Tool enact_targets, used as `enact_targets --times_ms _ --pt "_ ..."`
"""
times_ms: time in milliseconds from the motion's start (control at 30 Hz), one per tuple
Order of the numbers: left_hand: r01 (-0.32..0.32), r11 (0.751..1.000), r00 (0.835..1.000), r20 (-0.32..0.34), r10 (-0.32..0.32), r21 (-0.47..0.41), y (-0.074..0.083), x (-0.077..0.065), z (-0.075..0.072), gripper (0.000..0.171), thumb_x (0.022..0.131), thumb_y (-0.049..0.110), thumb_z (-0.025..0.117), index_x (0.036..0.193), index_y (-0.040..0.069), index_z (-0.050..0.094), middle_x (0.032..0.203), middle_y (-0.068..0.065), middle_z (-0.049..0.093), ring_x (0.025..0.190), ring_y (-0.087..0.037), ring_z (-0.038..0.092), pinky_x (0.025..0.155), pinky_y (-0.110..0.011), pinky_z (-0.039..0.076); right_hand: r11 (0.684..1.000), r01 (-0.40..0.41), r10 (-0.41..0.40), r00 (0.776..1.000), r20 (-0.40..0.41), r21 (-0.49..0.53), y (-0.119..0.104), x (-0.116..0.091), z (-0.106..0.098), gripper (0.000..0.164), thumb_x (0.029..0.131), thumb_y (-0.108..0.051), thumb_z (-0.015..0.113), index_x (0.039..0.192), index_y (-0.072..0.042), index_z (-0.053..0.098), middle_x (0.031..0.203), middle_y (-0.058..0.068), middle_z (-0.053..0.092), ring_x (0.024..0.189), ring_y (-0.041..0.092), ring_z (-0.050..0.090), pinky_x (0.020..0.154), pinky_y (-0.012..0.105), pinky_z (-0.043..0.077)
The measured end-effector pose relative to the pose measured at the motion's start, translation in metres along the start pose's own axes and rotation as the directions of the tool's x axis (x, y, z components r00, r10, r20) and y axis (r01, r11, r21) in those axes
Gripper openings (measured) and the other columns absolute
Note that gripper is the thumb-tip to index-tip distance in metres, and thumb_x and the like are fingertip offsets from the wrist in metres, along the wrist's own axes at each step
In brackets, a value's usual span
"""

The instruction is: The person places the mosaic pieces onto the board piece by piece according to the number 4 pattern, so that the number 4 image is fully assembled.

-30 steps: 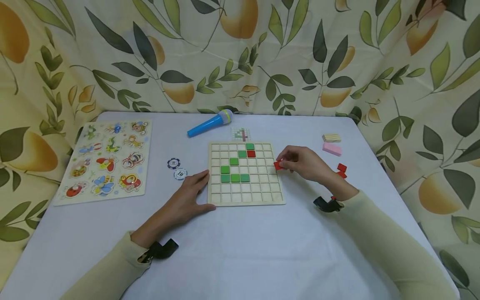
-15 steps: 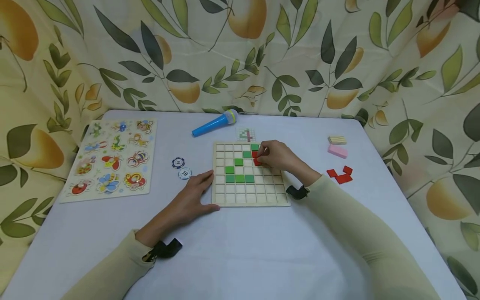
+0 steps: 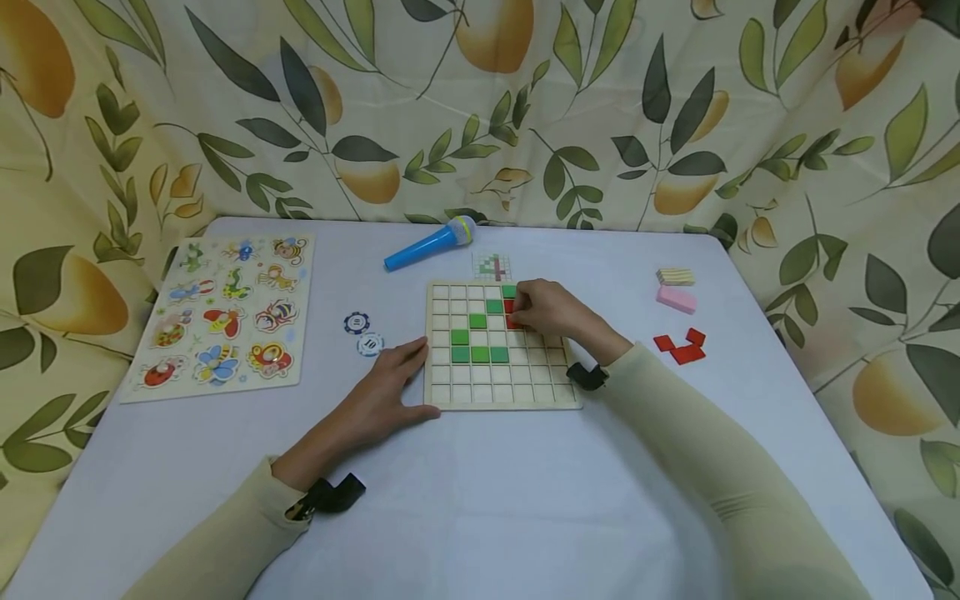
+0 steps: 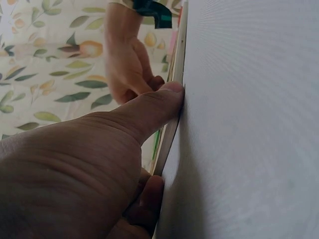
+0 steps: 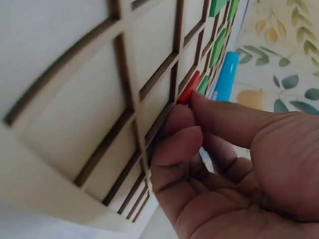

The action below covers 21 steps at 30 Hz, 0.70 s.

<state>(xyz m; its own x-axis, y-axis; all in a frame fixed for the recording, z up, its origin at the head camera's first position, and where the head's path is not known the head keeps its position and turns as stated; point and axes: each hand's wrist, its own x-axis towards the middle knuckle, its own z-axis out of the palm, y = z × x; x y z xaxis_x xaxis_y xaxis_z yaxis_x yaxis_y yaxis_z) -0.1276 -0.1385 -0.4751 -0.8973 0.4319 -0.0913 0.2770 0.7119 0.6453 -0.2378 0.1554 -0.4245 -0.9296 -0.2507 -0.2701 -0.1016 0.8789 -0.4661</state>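
A wooden grid board [image 3: 540, 393] lies on the white table, with several green tiles [image 3: 479, 355] in its cells. My right hand [image 3: 561, 312] is over the board's upper part, thumb and fingertips pinching a red tile [image 5: 189, 88] at a cell. Just above that cell, another red tile [image 3: 509, 306] sits under a green one, partly hidden by the fingers. At the board's lower left corner rests my left hand [image 3: 375, 406], its fingers along the left side and its thumb [image 4: 172, 87] against the front edge.
Several loose red tiles [image 3: 687, 354] lie right of the board. Beyond them are a pink block [image 3: 676, 300] and pale sticks [image 3: 675, 277]. A small pattern card [image 3: 491, 267] and blue toy microphone [image 3: 431, 243] lie behind. Poker chips [image 3: 369, 344] and an insect puzzle [image 3: 225, 317] are left.
My right hand has carried the red tile from the board's right edge leftward to the cell below the other red tile. The left hand stays at the corner.
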Motion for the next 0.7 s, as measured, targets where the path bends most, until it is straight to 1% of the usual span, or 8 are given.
enact_targets --times_ms 100,200,267,333,433,500,567,700 --pt "0.002 1.000 1.000 0.001 -0.002 0.002 0.001 0.001 0.000 0.106 0.085 0.032 0.092 0.168 0.010 0.030 0.178 -0.007 0.026 0.161 -0.034 0.031 0.125 -0.050 0.044 1.000 0.022 -0.021 0.999 -0.040 0.017 0.006 -0.006 -0.004 0.011 0.105 -0.017 0.067 0.100 -0.007 0.067 0.094 0.008 0.067 0.083 0.021 0.058 0.070 0.030 0.046" --pt "0.006 1.000 1.000 0.003 -0.006 0.001 0.002 0.000 0.000 0.105 0.085 0.032 0.092 0.168 0.008 0.030 0.178 -0.008 0.026 0.161 -0.034 0.031 0.125 -0.050 0.044 0.996 0.041 -0.032 0.992 -0.121 0.075 0.016 -0.025 -0.020 0.013 0.109 -0.017 0.061 0.110 -0.005 0.067 0.097 0.012 0.070 0.085 0.024 0.063 0.071 0.031 0.049" --pt "0.011 1.000 1.000 0.007 -0.011 -0.006 0.004 0.000 0.002 0.105 0.086 0.032 0.092 0.167 0.008 0.030 0.178 -0.007 0.026 0.161 -0.035 0.030 0.126 -0.051 0.043 0.989 0.052 -0.025 0.982 -0.189 0.136 0.028 -0.048 -0.035 0.016 0.111 -0.017 0.057 0.116 -0.005 0.066 0.101 0.016 0.070 0.086 0.028 0.065 0.069 0.031 0.051" --pt "0.013 1.000 1.000 0.010 -0.013 -0.012 0.004 -0.001 0.004 0.105 0.086 0.032 0.092 0.168 0.008 0.030 0.179 -0.007 0.025 0.162 -0.034 0.029 0.126 -0.051 0.042 0.977 0.071 -0.019 0.968 -0.250 0.201 0.045 -0.075 -0.050 0.017 0.112 -0.017 0.056 0.120 -0.005 0.066 0.103 0.017 0.071 0.084 0.026 0.067 0.068 0.029 0.054" --pt "0.012 1.000 1.000 0.011 -0.012 -0.015 0.003 -0.003 0.005 0.105 0.086 0.032 0.091 0.168 0.009 0.029 0.179 -0.006 0.024 0.162 -0.034 0.028 0.127 -0.051 0.042 0.958 0.072 0.008 0.961 -0.277 0.278 0.075 -0.120 -0.062 0.019 0.112 -0.019 0.056 0.124 -0.009 0.066 0.106 0.015 0.072 0.084 0.023 0.067 0.068 0.025 0.057" --pt "0.012 1.000 1.000 0.008 -0.012 -0.014 0.002 -0.004 0.005 0.106 0.086 0.032 0.091 0.168 0.009 0.029 0.179 -0.006 0.024 0.162 -0.034 0.029 0.127 -0.052 0.042 0.948 0.064 0.026 0.960 -0.277 0.311 0.096 -0.149 -0.063 0.022 0.112 -0.021 0.056 0.127 -0.009 0.066 0.106 0.009 0.072 0.085 0.018 0.067 0.071 0.023 0.059" --pt "0.010 1.000 1.000 0.008 -0.010 -0.012 0.001 -0.004 0.004 0.106 0.086 0.032 0.091 0.168 0.008 0.029 0.179 -0.007 0.023 0.161 -0.034 0.029 0.126 -0.053 0.042 0.938 0.043 0.058 0.959 -0.279 0.345 0.116 -0.174 -0.060 0.024 0.112 -0.021 0.056 0.130 -0.007 0.065 0.105 0.006 0.072 0.088 0.019 0.067 0.074 0.022 0.059" --pt "0.004 1.000 1.000 0.011 -0.004 -0.010 0.001 -0.002 0.002 0.106 0.086 0.032 0.091 0.168 0.008 0.028 0.179 -0.007 0.023 0.162 -0.035 0.028 0.126 -0.054 0.041 0.937 0.044 0.075 0.944 -0.323 0.346 0.152 -0.212 -0.048 0.026 0.111 -0.018 0.057 0.131 -0.003 0.064 0.104 -0.001 0.075 0.088 0.018 0.070 0.077 0.018 0.059"
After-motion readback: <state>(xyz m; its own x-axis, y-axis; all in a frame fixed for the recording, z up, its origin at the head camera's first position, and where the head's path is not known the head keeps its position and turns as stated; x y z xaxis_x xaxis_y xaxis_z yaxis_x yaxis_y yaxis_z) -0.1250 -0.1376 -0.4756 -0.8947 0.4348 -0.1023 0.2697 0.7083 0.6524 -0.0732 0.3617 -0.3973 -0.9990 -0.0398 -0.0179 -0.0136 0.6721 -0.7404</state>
